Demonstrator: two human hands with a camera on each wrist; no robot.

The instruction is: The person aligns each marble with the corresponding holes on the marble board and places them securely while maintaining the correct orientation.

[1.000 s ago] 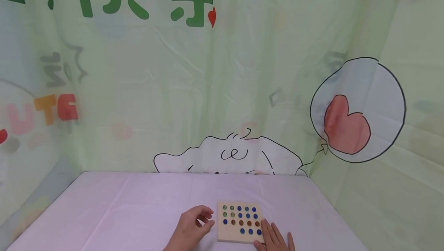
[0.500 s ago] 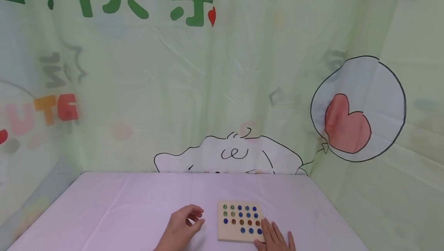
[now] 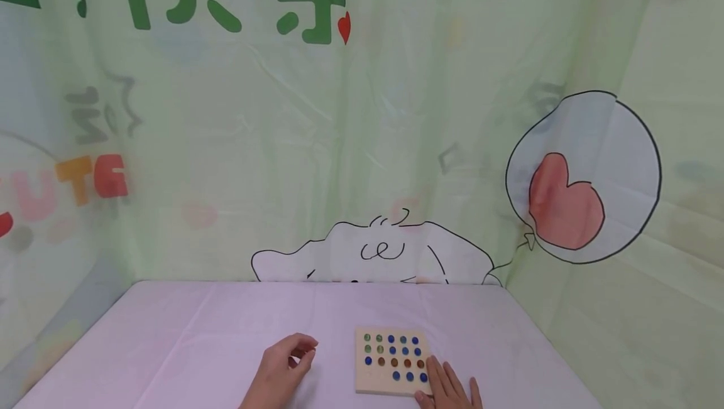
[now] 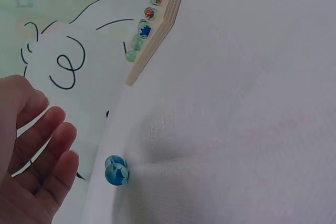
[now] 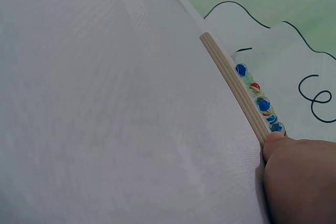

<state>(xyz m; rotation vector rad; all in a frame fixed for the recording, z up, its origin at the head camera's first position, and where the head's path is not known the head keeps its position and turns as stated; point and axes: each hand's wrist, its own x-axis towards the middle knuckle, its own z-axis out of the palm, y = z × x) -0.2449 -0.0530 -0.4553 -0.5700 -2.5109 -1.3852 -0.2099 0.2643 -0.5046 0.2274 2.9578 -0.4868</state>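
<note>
A square light-wood board (image 3: 376,386) lies on the table with rows of glass marbles in its hollows: green ones at the back left, blue and brownish-red ones elsewhere. In its front row, blue marbles (image 3: 410,376) sit toward the right. My right hand (image 3: 449,390) lies against the board's right edge with fingers straight, its thumb (image 5: 275,137) at the near corner. Left of the board, my left hand (image 3: 278,368) hovers with loosely bent fingers and nothing between them. Two blue marbles (image 4: 116,174) rest on the cloth near it, hidden in the head view.
A pale lilac cloth (image 3: 198,340) covers the table. Behind it hangs a light green curtain (image 3: 283,145) with a drawn dog face, a heart balloon (image 3: 582,176) and green lettering.
My left hand has moved left, away from the board's left edge, its thumb and index finger drawing closer together. My right hand and the board have stayed in place.
</note>
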